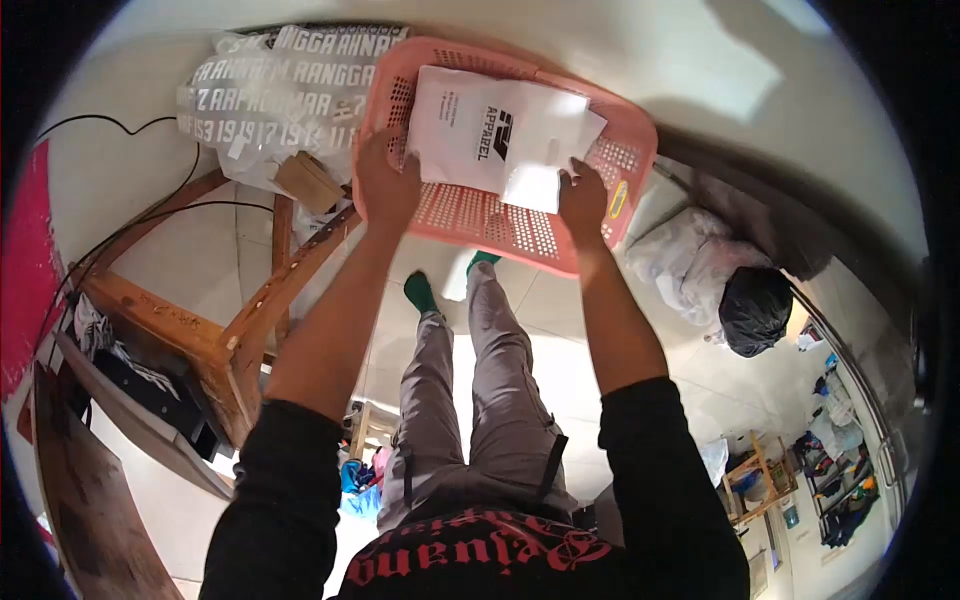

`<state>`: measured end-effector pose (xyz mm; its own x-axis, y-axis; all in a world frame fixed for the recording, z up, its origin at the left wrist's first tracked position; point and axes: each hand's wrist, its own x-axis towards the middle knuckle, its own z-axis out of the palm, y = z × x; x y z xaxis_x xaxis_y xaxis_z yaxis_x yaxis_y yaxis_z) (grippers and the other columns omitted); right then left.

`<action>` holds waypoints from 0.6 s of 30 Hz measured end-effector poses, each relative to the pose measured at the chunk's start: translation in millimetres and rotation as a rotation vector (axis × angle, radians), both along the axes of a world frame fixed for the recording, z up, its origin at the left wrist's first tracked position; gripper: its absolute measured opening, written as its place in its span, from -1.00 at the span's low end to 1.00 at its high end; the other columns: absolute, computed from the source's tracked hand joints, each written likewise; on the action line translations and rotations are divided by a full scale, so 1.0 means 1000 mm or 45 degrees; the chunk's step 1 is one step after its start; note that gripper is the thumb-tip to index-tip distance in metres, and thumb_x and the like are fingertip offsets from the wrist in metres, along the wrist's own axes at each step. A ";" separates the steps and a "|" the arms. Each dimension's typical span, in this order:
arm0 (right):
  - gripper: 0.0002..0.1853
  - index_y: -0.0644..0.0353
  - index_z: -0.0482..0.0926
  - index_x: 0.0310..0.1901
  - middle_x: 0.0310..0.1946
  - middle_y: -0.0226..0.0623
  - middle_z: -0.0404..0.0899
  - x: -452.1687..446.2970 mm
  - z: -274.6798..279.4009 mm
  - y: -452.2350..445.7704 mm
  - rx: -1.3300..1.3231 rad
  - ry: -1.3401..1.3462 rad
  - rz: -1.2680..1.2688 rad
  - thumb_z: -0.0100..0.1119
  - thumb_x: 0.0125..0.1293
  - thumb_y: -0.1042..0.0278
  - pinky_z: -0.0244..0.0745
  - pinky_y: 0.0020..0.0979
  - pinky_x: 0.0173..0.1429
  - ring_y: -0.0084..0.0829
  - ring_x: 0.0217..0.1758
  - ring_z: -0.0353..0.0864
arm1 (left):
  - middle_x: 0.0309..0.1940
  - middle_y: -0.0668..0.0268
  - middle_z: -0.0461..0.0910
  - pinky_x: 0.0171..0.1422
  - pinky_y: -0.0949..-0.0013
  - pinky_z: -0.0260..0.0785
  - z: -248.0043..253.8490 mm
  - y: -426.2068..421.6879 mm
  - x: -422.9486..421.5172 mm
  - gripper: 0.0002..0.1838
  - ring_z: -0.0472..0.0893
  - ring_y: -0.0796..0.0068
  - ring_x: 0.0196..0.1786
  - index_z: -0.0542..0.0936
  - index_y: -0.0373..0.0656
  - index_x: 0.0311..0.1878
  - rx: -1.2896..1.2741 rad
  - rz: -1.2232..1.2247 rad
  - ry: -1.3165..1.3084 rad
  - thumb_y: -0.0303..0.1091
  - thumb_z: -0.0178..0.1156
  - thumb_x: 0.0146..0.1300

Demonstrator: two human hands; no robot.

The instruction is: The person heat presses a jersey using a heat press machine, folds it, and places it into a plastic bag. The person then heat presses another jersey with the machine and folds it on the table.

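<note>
At the far middle, the left hand (392, 190) and right hand (584, 202) grasp 2 sides of the pink basket (500, 60), probably for balance, with the white packet (460, 130) lying inside, some fingers hidden.

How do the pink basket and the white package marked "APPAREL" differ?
Size: the pink basket is larger; the white package fits within its outline.
Surface: the basket's walls are perforated; the package's face shows no such holes.
Markings: the basket carries a small yellow label near one end; the package has black print on its face.
Shared: both look roughly rectangular.
</note>
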<state>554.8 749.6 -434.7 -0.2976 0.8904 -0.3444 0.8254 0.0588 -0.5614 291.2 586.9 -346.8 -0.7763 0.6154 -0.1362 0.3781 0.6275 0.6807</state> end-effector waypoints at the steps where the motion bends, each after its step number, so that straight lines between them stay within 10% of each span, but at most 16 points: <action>1: -0.59 0.15 0.72 0.19 0.02 -0.01 0.74 -0.010 0.016 -0.009 0.011 0.029 0.038 0.35 0.36 0.19 0.57 -0.07 0.27 0.00 0.10 0.72 | 0.23 -0.02 0.58 0.48 -0.01 0.31 0.021 0.004 0.016 -0.47 0.48 -0.05 0.37 0.58 -0.25 0.34 -0.075 0.075 -0.086 -0.48 0.29 0.26; 18: -0.66 0.29 0.75 0.10 -0.21 -0.13 0.79 -0.133 0.297 -0.065 -0.228 0.760 0.259 0.32 0.40 0.29 0.59 -0.32 0.06 -0.33 -0.14 0.75 | -0.04 0.07 0.79 0.20 0.22 0.59 0.267 -0.058 0.031 -0.63 0.78 0.24 0.04 0.67 -0.25 0.23 0.490 0.197 -0.397 -0.41 0.28 0.39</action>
<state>421.6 684.1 -137.3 -0.6402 0.7401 -0.2059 0.3515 0.0438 -0.9352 322.2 528.6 -79.3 -0.8210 0.5476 -0.1615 0.0433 0.3418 0.9388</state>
